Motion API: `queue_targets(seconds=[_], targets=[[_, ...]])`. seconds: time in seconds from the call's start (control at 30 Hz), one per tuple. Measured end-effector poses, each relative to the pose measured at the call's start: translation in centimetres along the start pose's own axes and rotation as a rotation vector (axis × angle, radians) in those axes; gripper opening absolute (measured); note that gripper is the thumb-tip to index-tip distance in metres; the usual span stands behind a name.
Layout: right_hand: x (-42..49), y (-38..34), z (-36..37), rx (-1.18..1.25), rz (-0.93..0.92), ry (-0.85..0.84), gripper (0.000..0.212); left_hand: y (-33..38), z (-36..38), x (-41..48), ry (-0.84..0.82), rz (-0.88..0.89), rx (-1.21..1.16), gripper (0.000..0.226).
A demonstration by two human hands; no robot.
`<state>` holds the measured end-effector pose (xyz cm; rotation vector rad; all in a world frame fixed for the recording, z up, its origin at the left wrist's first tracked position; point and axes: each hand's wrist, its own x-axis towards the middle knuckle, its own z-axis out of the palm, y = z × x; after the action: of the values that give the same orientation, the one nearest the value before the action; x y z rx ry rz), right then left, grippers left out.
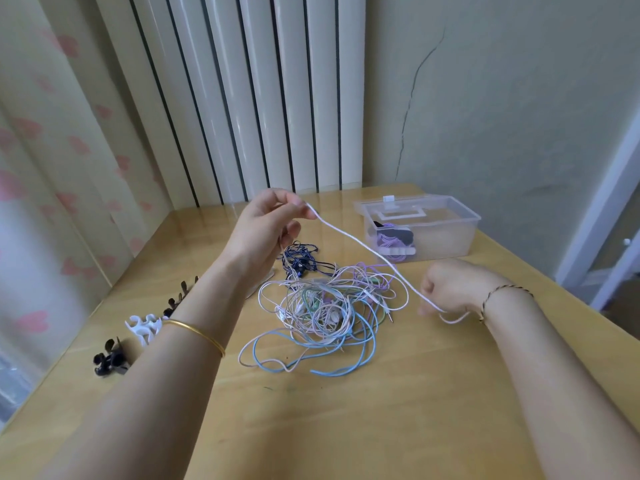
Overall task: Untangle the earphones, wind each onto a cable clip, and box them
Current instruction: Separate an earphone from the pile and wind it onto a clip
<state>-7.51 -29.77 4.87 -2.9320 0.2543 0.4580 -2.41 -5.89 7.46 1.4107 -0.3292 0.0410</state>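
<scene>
A tangle of pale pink, blue, green and lilac earphone cables (322, 313) lies in the middle of the wooden table (381, 410). A dark blue earphone bundle (299, 259) sits just behind it. My left hand (266, 223) is raised above the table and pinches one end of a pale pink cable (363, 244). That cable runs taut down to my right hand (446, 289), which grips its other part near the table. A clear plastic box (420, 230) at the back right holds a wound lilac earphone on a clip.
Cable clips lie along the table's left edge: a white one (143, 327), a black one (109, 358) in front of it, and more black ones (176, 299) partly hidden behind my left forearm. A radiator and a curtain stand behind the table.
</scene>
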Motion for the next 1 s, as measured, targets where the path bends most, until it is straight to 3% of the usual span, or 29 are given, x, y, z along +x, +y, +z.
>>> queue_targets(seconds=[0.1, 0.2, 0.3, 0.37, 0.47, 0.53, 0.7, 0.8, 0.87, 0.93, 1.0], targets=[[-0.8, -0.3, -0.5, 0.041, -0.121, -0.019, 0.012, 0.2, 1.2, -0.2, -0.111, 0.032, 0.103, 0.018], [-0.5, -1.3, -1.4, 0.092, -0.202, 0.270, 0.019, 0.4, 2.2, -0.4, -0.205, 0.085, 0.225, 0.019], [-1.2, -3.6, -2.4, 0.625, -0.385, 0.565, 0.023, 0.5, 2.9, -0.5, -0.252, 0.097, 0.288, 0.018], [-2.0, -5.4, -2.9, 0.847, -0.533, 0.516, 0.029, 0.5, 3.2, -0.5, -0.258, 0.110, 0.308, 0.017], [-1.8, -6.6, -2.4, 0.715, -0.619, 0.391, 0.043, 0.5, 3.1, -0.5, -0.221, 0.148, 0.345, 0.017], [-1.3, -6.9, -1.9, 0.829, -0.636, 0.373, 0.039, 0.3, 2.9, -0.5, -0.204, 0.153, 0.345, 0.014], [-0.8, -7.7, -1.0, 1.065, -0.642, 0.566, 0.038, -0.6, 2.6, -0.5, -0.265, 0.086, 0.206, 0.018], [-1.0, -7.8, -1.6, 1.385, -0.609, 0.558, 0.041, -1.8, 1.8, -0.7, -0.288, 0.061, 0.194, 0.014], [-1.5, -7.8, -2.5, 1.692, -0.650, 0.439, 0.040, -2.8, 1.2, -0.9, -0.261, 0.036, 0.287, 0.005], [-2.0, -7.8, -3.1, 1.934, -0.690, 0.307, 0.039, -3.9, 0.6, -0.8, -0.266, 0.024, 0.501, 0.013], [-2.1, -7.8, -3.5, 1.955, -0.641, 0.307, 0.036, -4.9, 0.0, -0.5, -0.304, 0.024, 0.812, 0.014]])
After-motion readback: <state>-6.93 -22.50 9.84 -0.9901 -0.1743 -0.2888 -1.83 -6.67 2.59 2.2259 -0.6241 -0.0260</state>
